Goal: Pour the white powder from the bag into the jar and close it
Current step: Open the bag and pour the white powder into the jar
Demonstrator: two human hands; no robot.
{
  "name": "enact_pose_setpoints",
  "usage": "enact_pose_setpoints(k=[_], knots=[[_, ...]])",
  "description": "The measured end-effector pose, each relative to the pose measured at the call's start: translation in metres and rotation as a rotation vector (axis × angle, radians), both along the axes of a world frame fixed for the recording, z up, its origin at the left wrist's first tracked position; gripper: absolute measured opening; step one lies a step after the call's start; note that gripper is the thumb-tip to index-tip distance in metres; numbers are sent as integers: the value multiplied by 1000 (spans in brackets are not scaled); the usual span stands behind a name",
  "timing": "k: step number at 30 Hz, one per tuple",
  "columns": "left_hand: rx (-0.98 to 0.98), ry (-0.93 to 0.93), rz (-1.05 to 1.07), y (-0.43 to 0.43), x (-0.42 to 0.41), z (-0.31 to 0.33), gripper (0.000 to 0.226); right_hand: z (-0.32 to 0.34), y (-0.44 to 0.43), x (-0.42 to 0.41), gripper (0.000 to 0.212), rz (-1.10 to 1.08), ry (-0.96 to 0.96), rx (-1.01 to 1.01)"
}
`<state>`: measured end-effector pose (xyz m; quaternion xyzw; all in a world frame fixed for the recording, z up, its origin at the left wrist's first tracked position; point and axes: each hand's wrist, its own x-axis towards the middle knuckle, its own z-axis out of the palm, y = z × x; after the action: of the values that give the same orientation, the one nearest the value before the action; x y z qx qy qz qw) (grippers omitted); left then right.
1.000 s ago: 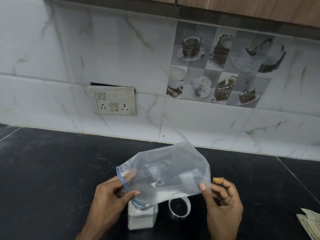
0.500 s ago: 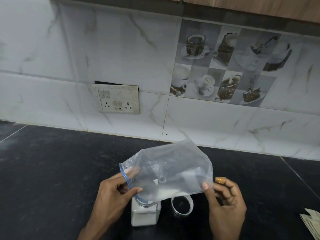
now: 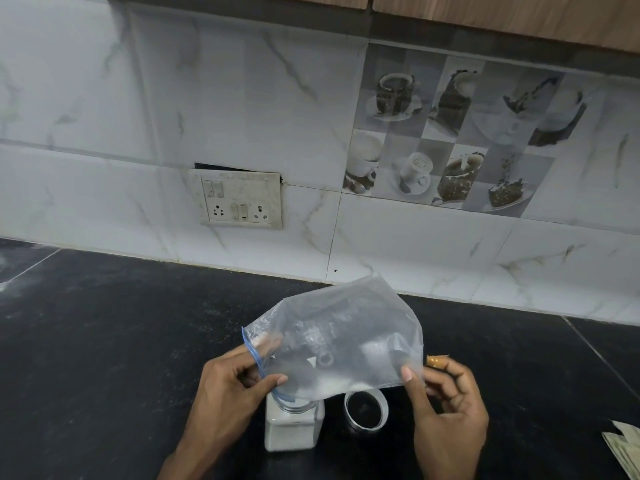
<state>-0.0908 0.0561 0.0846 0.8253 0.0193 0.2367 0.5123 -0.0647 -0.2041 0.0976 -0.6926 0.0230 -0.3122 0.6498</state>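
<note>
Barely any shift: we keep the limp, slippery clear plastic bag (image 3: 346, 337) tipped over the square glass jar (image 3: 294, 429) on the desk (image 3: 104, 341), left hand (image 3: 228, 386) pinching its mouth, right hand (image 3: 446, 401) pinching its corner.

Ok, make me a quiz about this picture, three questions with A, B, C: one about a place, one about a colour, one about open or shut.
1. Where is the lid of the jar? A) screwed on it B) on the counter, right of the jar C) in a drawer
2. What colour is the zip strip of the bag? A) red B) blue C) green
3. How is the jar? A) open and upright B) closed C) tipped over
Answers: 1 B, it lies beside the jar; 2 B, a blue line edges the bag's mouth; 3 A, its neck has no lid.
</note>
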Motion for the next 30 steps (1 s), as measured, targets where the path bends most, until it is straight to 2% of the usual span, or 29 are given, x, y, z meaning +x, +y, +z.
enact_pose_setpoints(k=[2,7,13,17,23,30], knots=[[-7,-1,-5,1,0,0,61,1,-1,0,45,-11,0,16],[-18,1,-14,0,0,0,39,0,-2,-1,45,-5,2,13],[-8,9,-12,-1,-1,0,49,-1,-2,-2,46,-6,5,20],[-27,22,-15,-3,-3,4,46,-1,-5,-1,44,12,4,15],[-11,6,-20,-3,-3,5,75,-8,-6,-1,44,-20,9,-6],[-38,6,-31,-3,-3,3,71,-13,-4,-1,44,-4,4,-3]])
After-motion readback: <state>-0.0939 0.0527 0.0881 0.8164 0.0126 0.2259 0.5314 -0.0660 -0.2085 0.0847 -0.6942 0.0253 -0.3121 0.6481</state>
